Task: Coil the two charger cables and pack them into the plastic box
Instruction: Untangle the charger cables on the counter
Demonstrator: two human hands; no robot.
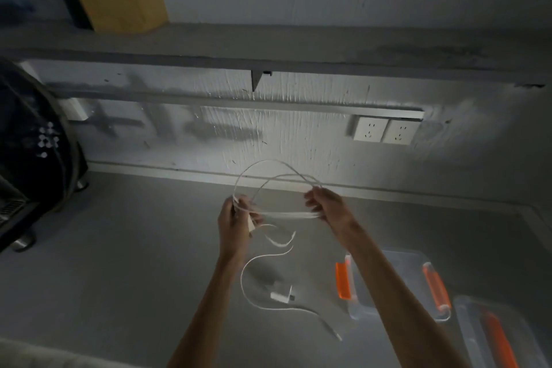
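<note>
A white charger cable [270,172] is stretched in loops between both hands above the grey counter. My left hand [234,218] grips one end of the loops, with a small white plug showing below its fingers. My right hand [327,203] pinches the other end of the loops. A loose tail of this cable hangs down between them. A second white cable [257,303] with its white adapter [282,293] lies on the counter below my hands. The clear plastic box [397,284] with orange latches sits at the lower right, partly behind my right forearm.
A clear lid [495,334] with an orange strip lies at the bottom right corner. A dark appliance [33,158] stands at the left. Two wall sockets [385,130] sit on the back wall under a shelf [268,48] holding a yellow box [122,9].
</note>
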